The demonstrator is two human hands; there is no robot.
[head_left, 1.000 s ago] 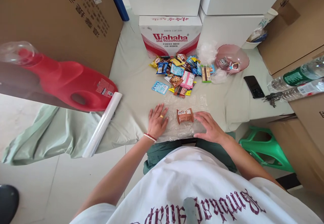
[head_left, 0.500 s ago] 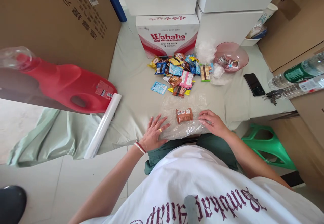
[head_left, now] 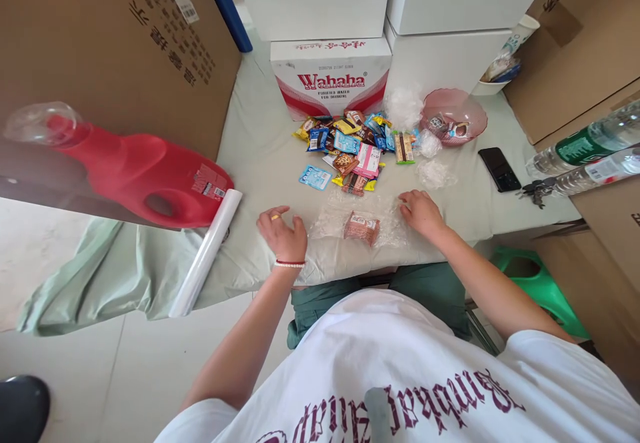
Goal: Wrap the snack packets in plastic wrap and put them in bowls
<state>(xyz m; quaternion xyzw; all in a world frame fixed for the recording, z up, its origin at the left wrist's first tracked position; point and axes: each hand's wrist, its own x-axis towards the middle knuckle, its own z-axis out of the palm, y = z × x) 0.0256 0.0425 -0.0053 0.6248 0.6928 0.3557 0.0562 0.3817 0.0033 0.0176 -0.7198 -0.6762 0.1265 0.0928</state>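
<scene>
In front of the snack pile (head_left: 347, 143), the brown packet (head_left: 362, 228) is lying in clear film (head_left: 391, 224), probably being light, slippery, best held by its ends. The left hand (head_left: 283, 235) and right hand (head_left: 423, 213) are curving loosely; any pinching I cannot tell.

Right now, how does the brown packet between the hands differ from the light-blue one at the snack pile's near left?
The brown packet looks plump, while the light-blue packet looks flat. The brown packet sits in clear film, seemingly covered; the light-blue packet lies without film on the pale cloth. The brown packet is closer to the cloth's near edge than the light-blue packet. Both carry printing.
</scene>
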